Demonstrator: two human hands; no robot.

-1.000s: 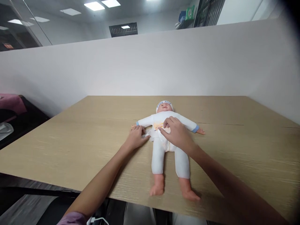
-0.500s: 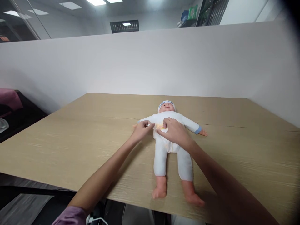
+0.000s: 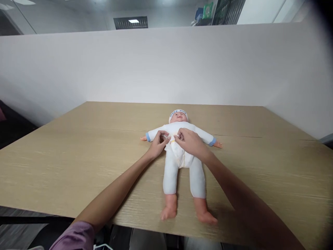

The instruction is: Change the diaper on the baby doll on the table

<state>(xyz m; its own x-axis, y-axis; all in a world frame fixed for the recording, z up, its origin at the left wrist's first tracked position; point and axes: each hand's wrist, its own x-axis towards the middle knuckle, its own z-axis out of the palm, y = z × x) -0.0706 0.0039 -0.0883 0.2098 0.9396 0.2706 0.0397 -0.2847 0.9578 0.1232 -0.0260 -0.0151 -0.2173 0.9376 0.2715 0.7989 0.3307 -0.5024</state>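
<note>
A baby doll (image 3: 171, 177) in a white suit with blue cuffs lies on its back, head away from me and bare feet toward me. Around its hips is a white diaper (image 3: 180, 156) with a small yellow mark at the waist. My left hand (image 3: 156, 146) is at the waist's left side, thumb and fingers closed on the diaper's edge. On the other side, my right hand (image 3: 191, 141) pinches the diaper's upper front, its fingers curled. The hands nearly meet over the belly, and the fingers partly hide the waistband.
The doll lies on a wide wood-coloured table (image 3: 109, 149), its front edge just beyond the doll's feet. A white partition wall (image 3: 166, 66) rises behind the table. A dark chair-like shape (image 3: 15, 121) is at the far left.
The camera view has shifted, so the doll sits further left in it. My hands stay at the diaper's waist; the orange print on its front shows less now.
</note>
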